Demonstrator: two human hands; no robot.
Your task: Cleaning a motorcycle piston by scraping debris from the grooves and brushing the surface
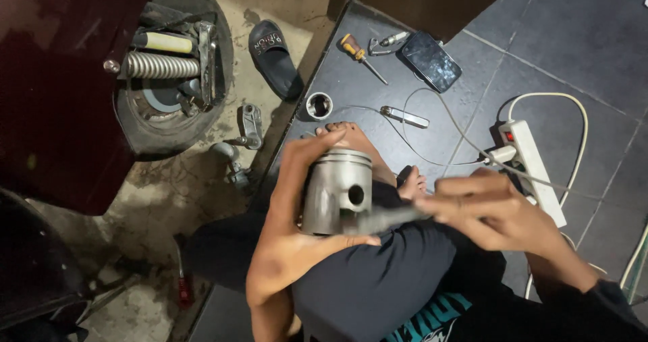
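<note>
My left hand (297, 207) grips a grey metal piston (336, 190) from the left side, holding it upright over my lap, its side pin hole facing me. My right hand (486, 214) holds a thin grey tool (388, 217), blurred by motion, with its tip against the piston's lower skirt. My bare feet (351, 139) rest on the dark tiled floor just beyond the piston.
On the tiles lie a yellow-handled screwdriver (358, 53), a phone (432, 60) with a cable, a small metal part (405, 117), a round ring part (319, 104) and a white power strip (530, 163). A black sandal (273, 55), a scooter wheel with a spring (169, 65) and a maroon body panel (61, 79) are to the left.
</note>
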